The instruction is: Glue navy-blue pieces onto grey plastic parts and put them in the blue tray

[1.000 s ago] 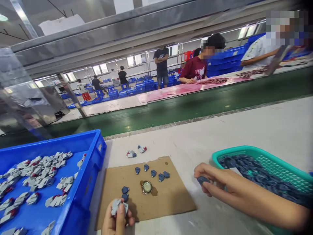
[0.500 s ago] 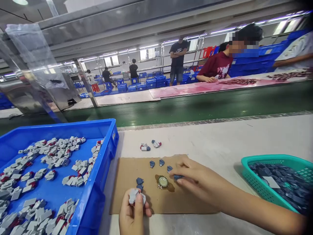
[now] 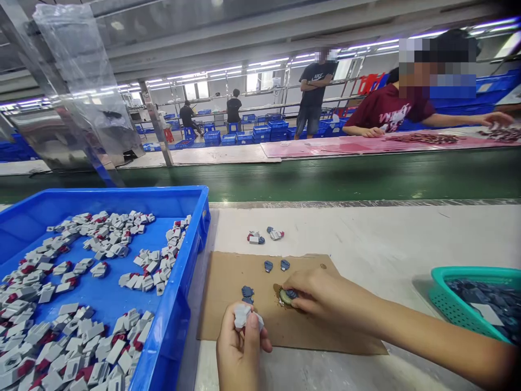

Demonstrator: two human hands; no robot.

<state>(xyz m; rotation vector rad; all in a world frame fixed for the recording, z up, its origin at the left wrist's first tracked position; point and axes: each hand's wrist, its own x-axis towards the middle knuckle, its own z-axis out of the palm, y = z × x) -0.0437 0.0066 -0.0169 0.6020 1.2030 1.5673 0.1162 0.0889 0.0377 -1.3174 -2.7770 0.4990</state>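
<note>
Between its thumb and fingers, my left hand holds a light grey plastic part over the near edge of a brown cardboard sheet. My right hand pinches a small dark blue, fist-shaped plastic piece at a round bottle cap, which sits in a brown wet-looking stain; fingers partly cover the cap. Two more blue pieces lie behind it, and another blue pair lies just beyond my left hand. Past the cardboard are two joined grey, red and blue parts.
A blue crate of grey and red parts stands at left. The teal basket at right holds many dark blue pieces. Beyond the white table runs a green conveyor belt. A person in a red shirt works across it.
My right hand has moved left with the blue piece, from beside the bottle cap onto it. My left hand keeps its grey part. The whole view has shifted slightly.
</note>
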